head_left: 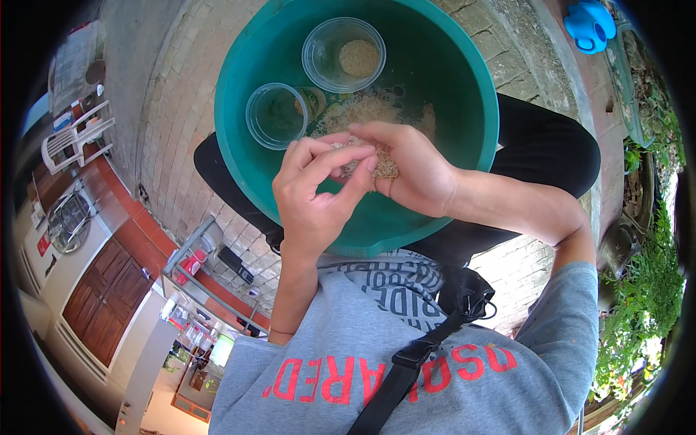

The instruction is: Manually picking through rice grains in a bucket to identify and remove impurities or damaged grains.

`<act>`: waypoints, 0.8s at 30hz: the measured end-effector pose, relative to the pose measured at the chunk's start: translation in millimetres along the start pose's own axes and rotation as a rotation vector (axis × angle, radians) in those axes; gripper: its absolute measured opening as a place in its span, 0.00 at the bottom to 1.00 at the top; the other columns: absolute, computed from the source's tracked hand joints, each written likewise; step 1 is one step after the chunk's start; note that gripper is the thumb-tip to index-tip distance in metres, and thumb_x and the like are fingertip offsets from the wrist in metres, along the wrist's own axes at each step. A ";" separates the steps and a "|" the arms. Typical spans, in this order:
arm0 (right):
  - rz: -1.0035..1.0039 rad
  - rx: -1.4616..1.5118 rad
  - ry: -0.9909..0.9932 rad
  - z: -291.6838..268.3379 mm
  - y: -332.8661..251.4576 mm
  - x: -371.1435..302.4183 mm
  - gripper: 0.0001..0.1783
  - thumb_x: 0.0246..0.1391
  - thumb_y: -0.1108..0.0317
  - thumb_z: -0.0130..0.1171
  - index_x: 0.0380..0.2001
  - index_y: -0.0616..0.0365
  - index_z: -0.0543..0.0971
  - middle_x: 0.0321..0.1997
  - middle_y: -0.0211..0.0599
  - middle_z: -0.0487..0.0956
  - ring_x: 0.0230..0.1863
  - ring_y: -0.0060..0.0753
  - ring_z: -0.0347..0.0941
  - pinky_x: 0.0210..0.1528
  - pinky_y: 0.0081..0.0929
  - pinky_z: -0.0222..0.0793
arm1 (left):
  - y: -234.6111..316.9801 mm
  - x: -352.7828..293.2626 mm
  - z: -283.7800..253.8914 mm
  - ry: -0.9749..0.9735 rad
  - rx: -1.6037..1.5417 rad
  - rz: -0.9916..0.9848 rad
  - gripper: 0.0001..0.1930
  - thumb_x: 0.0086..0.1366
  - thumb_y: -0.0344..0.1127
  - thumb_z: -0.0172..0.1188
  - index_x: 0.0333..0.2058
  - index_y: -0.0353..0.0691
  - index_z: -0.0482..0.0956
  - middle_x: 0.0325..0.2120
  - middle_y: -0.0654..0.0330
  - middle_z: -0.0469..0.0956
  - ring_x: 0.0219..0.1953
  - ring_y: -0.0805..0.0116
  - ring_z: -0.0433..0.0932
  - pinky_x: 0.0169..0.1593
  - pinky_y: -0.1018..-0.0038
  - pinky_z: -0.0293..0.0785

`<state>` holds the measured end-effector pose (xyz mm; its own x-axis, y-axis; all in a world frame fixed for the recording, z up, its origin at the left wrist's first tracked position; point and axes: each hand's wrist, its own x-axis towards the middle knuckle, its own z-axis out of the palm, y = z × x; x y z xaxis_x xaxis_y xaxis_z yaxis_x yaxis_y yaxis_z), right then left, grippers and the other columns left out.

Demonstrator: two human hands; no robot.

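A heap of pale brown rice grains [387,168] lies in my cupped right hand [428,174], palm up over a green basin [478,123]. Over that heap, thumb and fingertips of my left hand [316,194] are pinched together; whatever is between them is too small to make out. Loose rice [362,110] is spread on the basin's floor beyond my hands. Inside the basin stand two clear plastic tubs: the farther tub [319,61] holds some grain, and the nearer tub [270,119] at the left shows none that I can see.
My black-trousered legs [544,145] flank the basin on brick paving [181,138]. A blue plastic object [589,27] sits at the far right, near green plants [641,304]. To the left are a white chair [76,138] and a metal-framed rack [199,250].
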<state>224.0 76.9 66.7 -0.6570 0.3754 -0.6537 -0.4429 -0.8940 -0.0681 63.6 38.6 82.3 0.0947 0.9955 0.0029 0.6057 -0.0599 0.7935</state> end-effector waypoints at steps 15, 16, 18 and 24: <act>0.001 0.089 -0.055 -6.2 1.9 7.9 0.22 0.74 0.61 0.39 0.54 0.68 0.76 0.56 0.43 0.78 0.58 0.32 0.76 0.64 0.31 0.75 | -18.8 -12.7 -24.5 -0.025 -0.653 -0.409 0.10 0.71 0.32 0.65 0.45 0.32 0.85 0.33 0.67 0.77 0.23 0.86 0.62 0.24 0.85 0.52; 0.001 0.089 -0.068 -7.5 2.8 9.2 0.23 0.74 0.61 0.39 0.55 0.68 0.75 0.55 0.43 0.79 0.58 0.32 0.77 0.63 0.31 0.75 | -19.0 -12.8 -24.5 -0.018 -0.721 -0.480 0.10 0.71 0.33 0.64 0.46 0.32 0.85 0.32 0.67 0.76 0.21 0.87 0.59 0.22 0.84 0.49; 0.001 0.089 -0.082 -7.4 2.8 9.8 0.23 0.74 0.61 0.39 0.55 0.68 0.75 0.55 0.44 0.79 0.58 0.33 0.77 0.63 0.31 0.75 | -19.8 -13.2 -26.0 -0.019 -0.739 -0.507 0.10 0.72 0.33 0.63 0.46 0.32 0.85 0.31 0.69 0.76 0.21 0.88 0.58 0.22 0.84 0.48; 0.006 0.099 -0.104 -5.1 0.6 9.0 0.23 0.74 0.61 0.39 0.57 0.68 0.74 0.57 0.46 0.79 0.59 0.35 0.77 0.62 0.31 0.75 | -24.6 -13.4 -35.8 0.027 -0.948 -0.621 0.13 0.74 0.37 0.61 0.50 0.34 0.82 0.27 0.74 0.70 0.20 0.87 0.55 0.20 0.84 0.47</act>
<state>221.0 78.5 56.9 -0.7171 0.3982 -0.5721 -0.4935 -0.8696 0.0133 19.2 29.3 84.5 -0.0381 0.8354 -0.5483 -0.3020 0.5134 0.8032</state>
